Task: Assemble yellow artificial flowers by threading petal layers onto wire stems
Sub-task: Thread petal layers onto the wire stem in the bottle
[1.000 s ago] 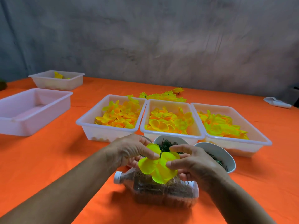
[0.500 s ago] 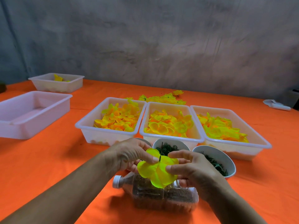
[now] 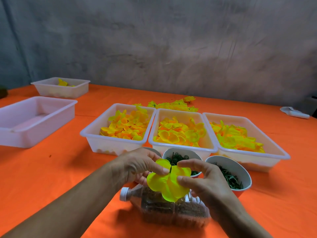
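Above the bottle [image 3: 171,208], both hands pinch the petal layer [image 3: 167,183].

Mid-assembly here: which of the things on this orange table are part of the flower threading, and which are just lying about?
In use:
- petal layer, pinched by left hand and right hand
- wire stem poking through it
- three petal trays
- two bowls of green parts

Lying about:
- plastic bottle on its side
- empty tray
- far tray
- white object at right edge
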A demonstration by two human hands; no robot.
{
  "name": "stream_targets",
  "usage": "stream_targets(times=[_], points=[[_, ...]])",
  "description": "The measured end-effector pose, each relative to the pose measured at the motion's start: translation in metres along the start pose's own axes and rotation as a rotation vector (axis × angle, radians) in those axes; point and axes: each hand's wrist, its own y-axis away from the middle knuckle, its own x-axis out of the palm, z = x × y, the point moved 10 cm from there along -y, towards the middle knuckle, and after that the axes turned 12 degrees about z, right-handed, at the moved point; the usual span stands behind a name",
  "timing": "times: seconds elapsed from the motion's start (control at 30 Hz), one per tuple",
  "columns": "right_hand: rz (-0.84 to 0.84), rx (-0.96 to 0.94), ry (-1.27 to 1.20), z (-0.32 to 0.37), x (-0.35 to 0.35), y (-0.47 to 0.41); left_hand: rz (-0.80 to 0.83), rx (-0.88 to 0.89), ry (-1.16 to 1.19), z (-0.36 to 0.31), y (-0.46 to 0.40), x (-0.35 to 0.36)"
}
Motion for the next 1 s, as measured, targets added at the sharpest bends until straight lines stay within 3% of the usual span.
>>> stream_targets(times=[0.57,0.77,1.0], points=[[-0.024,-0.028,0.085,-0.005,-0.003,0.000,0.009,0.004,-0.006,-0.001,0.001,0.002],[-0.073,-0.112,0.466,0.014,-0.004,0.000,0.017,0.011,-0.006,-0.001,-0.001,0.002],[-0.008,-0.159,0.457,0.021,0.007,-0.008,0.028,0.004,-0.013,-0.002,0.000,0.003]])
